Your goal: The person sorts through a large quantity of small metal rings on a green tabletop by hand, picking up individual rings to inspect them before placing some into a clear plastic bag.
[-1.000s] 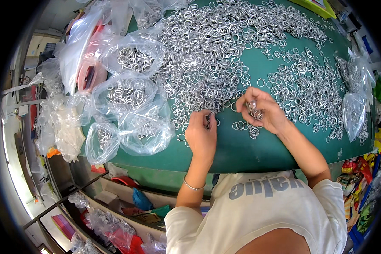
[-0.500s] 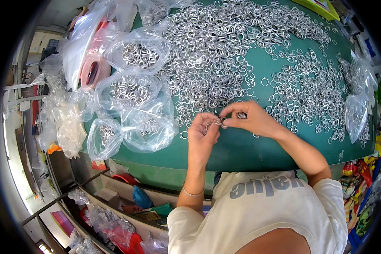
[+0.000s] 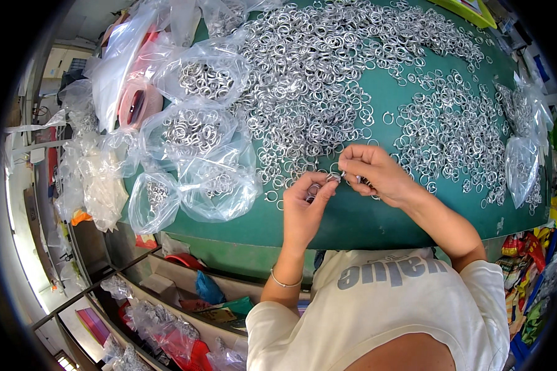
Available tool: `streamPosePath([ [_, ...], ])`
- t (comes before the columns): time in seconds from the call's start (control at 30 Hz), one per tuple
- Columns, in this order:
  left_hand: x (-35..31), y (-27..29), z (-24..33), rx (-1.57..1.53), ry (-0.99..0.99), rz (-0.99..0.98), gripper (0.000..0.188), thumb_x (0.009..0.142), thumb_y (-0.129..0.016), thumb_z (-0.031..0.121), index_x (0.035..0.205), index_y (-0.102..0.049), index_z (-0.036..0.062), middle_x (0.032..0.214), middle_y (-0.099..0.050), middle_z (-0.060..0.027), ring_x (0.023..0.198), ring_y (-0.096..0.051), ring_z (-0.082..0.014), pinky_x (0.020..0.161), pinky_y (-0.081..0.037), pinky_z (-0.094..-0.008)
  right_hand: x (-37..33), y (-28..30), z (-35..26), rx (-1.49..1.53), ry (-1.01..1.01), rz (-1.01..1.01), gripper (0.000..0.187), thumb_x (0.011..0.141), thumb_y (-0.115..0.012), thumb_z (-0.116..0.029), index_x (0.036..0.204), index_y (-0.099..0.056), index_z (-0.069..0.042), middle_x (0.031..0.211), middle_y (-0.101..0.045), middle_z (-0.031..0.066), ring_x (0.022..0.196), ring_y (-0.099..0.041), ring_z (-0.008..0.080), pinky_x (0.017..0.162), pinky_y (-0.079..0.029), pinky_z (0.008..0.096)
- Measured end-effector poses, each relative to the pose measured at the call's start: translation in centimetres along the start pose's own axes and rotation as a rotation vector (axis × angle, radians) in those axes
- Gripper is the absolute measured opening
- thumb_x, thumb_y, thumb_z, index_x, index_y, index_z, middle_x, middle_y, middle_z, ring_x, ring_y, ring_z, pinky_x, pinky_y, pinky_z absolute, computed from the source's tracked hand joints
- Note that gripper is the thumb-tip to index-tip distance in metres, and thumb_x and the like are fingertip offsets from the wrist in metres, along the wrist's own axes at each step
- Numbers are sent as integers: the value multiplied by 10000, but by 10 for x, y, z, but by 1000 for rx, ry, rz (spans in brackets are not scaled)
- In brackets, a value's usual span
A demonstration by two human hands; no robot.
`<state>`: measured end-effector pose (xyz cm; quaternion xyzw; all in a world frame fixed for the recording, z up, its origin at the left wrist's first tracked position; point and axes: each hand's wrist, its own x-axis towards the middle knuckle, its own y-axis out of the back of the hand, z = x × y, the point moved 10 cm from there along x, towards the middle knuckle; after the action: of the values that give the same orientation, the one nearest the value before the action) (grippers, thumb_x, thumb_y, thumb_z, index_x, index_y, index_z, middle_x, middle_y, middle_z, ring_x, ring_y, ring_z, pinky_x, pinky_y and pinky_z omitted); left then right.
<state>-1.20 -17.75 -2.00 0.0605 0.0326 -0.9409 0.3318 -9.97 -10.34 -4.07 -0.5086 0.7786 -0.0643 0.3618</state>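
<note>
My left hand [image 3: 306, 204] is closed, with thumb and fingertips pinching small silver metal rings [image 3: 332, 177]; more rings show among its curled fingers. Close beside it on the right, my right hand [image 3: 380, 175] pinches at a ring near the left fingertips, and several more rings sit inside its curled fingers. How the rings link between the two hands is too small to make out. Beyond both hands spreads a large heap of silver rings [image 3: 303, 86] on the green table [image 3: 390, 226]. A looser heap of rings [image 3: 452, 130] lies to the right.
Clear plastic bags of rings [image 3: 195, 133] line the table's left side, near a pink holder [image 3: 140, 104]. Another plastic bag [image 3: 521, 167] is at the right edge, a yellow-green tray [image 3: 470, 11] at the far right. Below the left table edge, a shelf holds bags and a blue bag [image 3: 208, 288].
Both hands have shifted a little to the right, the left one also slightly nearer to me. The right hand's fingers have curled further, with rings showing beneath them.
</note>
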Motion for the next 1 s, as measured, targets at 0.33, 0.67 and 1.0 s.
streamPosePath([
  [0.33, -7, -4, -11, -222, 129, 17, 77, 834, -611, 29, 880, -569, -16, 707, -584, -31, 543, -444, -13, 461, -308, -143, -14, -11, 18, 217, -150, -89, 157, 884, -544, -155, 791, -515, -32, 638, -492, 16, 430, -396, 49, 354, -232, 192],
  [0.67, -21, -9, 40, 345, -449, 184, 58, 792, -615, -33, 838, -584, -17, 770, -602, -76, 622, -530, -70, 519, -413, -191, -15, -8, 20, 327, -43, -27, 189, 894, -546, -180, 773, -472, -56, 607, -477, 7, 432, -381, 55, 367, -227, 200],
  [1.0, -15, -20, -17, -474, 164, 23, 84, 855, -586, 77, 858, -612, -3, 749, -583, -16, 563, -445, -23, 446, -312, -154, -24, -4, -7, -81, 231, 103, 192, 901, -533, -165, 750, -498, -53, 597, -483, -9, 487, -386, 32, 422, -270, 194],
])
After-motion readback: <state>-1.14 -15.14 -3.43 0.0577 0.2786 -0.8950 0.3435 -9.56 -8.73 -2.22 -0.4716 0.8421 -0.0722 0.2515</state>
